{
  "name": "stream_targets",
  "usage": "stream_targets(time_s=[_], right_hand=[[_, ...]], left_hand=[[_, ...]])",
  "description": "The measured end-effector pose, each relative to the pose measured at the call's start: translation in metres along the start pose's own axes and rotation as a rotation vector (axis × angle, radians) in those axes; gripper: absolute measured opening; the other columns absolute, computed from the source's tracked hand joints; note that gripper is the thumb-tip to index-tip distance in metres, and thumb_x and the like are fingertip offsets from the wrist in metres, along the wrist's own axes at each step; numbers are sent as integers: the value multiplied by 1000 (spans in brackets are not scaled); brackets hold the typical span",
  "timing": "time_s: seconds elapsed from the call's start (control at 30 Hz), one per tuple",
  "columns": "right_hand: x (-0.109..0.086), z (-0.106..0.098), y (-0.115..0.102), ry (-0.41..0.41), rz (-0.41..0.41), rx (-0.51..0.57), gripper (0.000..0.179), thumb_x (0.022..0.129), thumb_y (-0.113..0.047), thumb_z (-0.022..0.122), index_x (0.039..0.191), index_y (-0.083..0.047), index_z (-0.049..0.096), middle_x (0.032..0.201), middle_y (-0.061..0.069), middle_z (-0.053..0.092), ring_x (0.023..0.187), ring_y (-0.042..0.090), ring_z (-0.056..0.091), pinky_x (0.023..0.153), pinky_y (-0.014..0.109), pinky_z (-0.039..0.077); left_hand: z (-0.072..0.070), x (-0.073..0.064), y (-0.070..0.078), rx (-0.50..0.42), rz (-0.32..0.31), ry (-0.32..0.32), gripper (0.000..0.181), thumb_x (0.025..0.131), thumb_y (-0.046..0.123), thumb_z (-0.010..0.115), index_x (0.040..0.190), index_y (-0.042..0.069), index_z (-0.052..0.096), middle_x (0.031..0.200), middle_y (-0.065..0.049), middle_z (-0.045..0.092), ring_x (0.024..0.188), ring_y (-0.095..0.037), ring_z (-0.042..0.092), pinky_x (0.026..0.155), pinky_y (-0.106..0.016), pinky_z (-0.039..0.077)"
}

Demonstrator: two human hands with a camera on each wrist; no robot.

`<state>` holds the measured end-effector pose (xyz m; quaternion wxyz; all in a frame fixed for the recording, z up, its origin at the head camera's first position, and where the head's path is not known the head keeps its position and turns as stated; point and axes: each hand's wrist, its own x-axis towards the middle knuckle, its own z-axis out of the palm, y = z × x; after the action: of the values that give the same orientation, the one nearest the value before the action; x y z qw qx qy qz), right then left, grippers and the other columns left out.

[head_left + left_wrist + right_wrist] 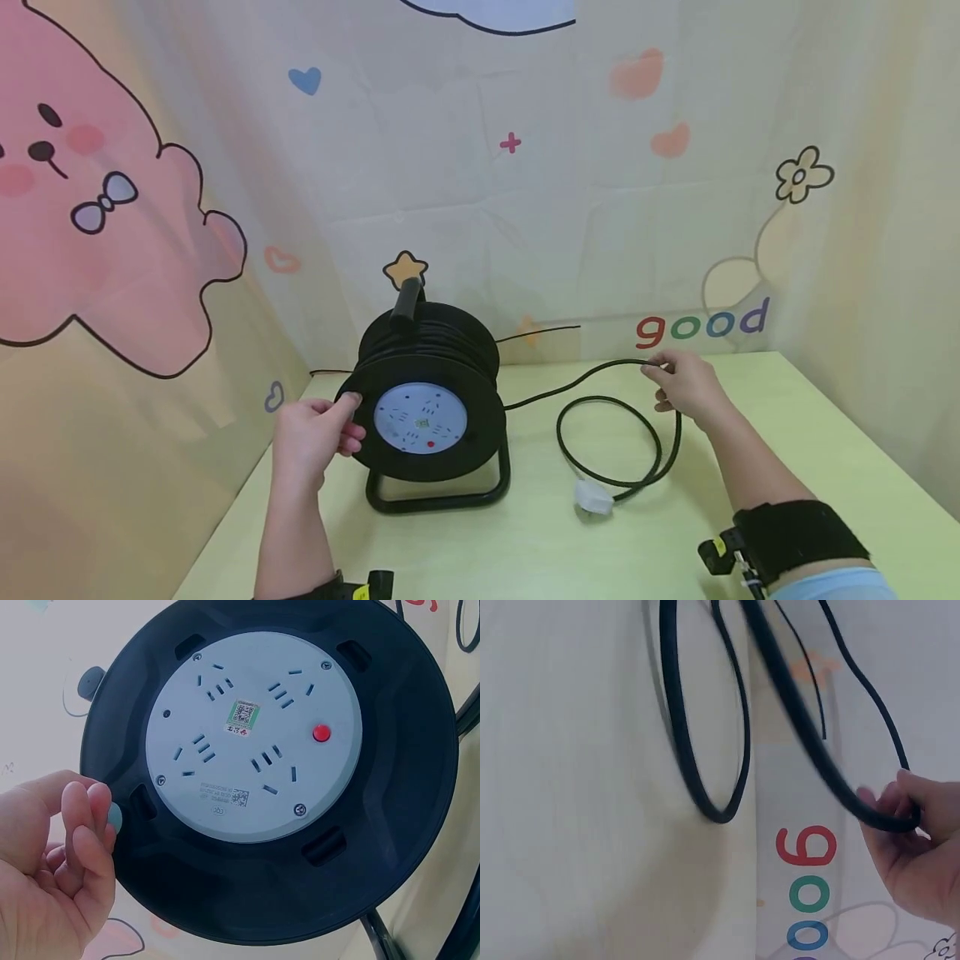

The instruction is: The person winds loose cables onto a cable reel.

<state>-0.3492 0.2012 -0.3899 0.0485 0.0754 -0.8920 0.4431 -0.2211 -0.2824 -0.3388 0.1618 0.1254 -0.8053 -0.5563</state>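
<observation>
A black cable reel (pixel 483 429) stands on its tubular frame, with a pale grey round socket panel (pixel 255 787) and a red button on its face. At the left edge of its disc, my left hand (pixel 311 433) pinches the rim with curled fingers; a small teal patch shows behind the fingertips in the left wrist view. My right hand (pixel 690 387) holds the black cable (pixel 573 385) off the table, to the right of the reel. From there the cable hangs down into a loop on the table, ending in a white plug (pixel 594 497).
The pale yellow-green table (pixel 540 550) bears the reel and loop. Behind it hangs a printed curtain (pixel 480 183) with a pink cartoon figure and the letters "good". The reel's carry handle (pixel 406 304) stands up on top. A thin dark line (pixel 547 332) runs behind the reel.
</observation>
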Motion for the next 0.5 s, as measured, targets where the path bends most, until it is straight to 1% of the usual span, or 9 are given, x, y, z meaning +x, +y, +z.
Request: stream_targets(time_s=[0.07, 0.17, 0.2, 0.23, 0.3, 0.33, 0.4, 0.43, 0.5], right_hand=[[2, 1, 1, 24, 11, 4, 25, 100, -26, 53, 108, -2, 56, 76, 12, 53, 58, 24, 61, 55, 33, 56], [5, 2, -1, 76, 0, -90, 29, 99, -34, 53, 104, -5, 59, 66, 9, 52, 51, 23, 59, 51, 35, 52], [6, 2, -2, 97, -12, -128, 31, 99, -36, 52, 105, -6, 61, 67, 10, 55, 55, 25, 59, 53, 38, 51], [7, 2, -3, 113, -21, -157, 34, 99, -38, 52, 108, -7, 62, 73, 13, 60, 63, 29, 60, 57, 41, 50], [8, 0, -7, 129, -34, -170, 42, 99, -42, 50, 117, -7, 62, 95, 19, 64, 84, 36, 60, 68, 49, 50], [9, -2, -9, 134, -42, -163, 46, 99, -44, 49, 122, -6, 60, 107, 21, 62, 95, 38, 57, 75, 53, 49], [9, -5, -12, 136, -57, -116, 51, 99, -45, 48, 126, -4, 57, 122, 23, 56, 111, 41, 49, 86, 57, 44], [9, -7, -13, 139, -66, -91, 52, 99, -46, 47, 127, -3, 56, 123, 23, 54, 112, 41, 48, 88, 58, 42], [8, -11, -13, 164, -106, -67, 51, 99, -45, 47, 126, -2, 56, 119, 22, 55, 107, 38, 50, 85, 55, 44]], left_hand=[[0, 0, 0, 2, 1, 2, 44, 87, 41, 67, 84, -3, 68, 65, -13, 66, 59, -33, 64, 56, -28, 55], [-1, 0, 0, 0, -1, 0, 44, 87, 41, 67, 85, -3, 68, 65, -13, 67, 58, -31, 64, 56, -28, 55], [-1, -1, 0, 1, -5, -1, 44, 87, 41, 67, 85, -3, 68, 65, -13, 67, 58, -31, 64, 56, -28, 55], [-1, -1, 0, 0, -8, -2, 44, 87, 41, 67, 86, -3, 68, 65, -13, 67, 58, -30, 64, 57, -28, 55], [-1, -1, 1, 1, -14, -6, 44, 87, 41, 67, 87, -3, 68, 66, -13, 67, 59, -31, 64, 57, -28, 55], [-1, -2, 1, 3, -15, -7, 44, 87, 41, 67, 87, -3, 68, 66, -13, 67, 59, -32, 64, 58, -28, 55], [-1, -2, 1, 6, -16, -9, 44, 87, 42, 67, 87, -2, 68, 66, -13, 67, 61, -34, 64, 58, -28, 55], [-1, -2, 1, 7, -15, -10, 45, 87, 42, 67, 87, -2, 68, 66, -13, 67, 62, -34, 64, 59, -28, 55], [-1, -2, 1, 8, -10, -10, 45, 87, 43, 67, 87, -2, 68, 66, -13, 67, 63, -35, 64, 59, -28, 55]])
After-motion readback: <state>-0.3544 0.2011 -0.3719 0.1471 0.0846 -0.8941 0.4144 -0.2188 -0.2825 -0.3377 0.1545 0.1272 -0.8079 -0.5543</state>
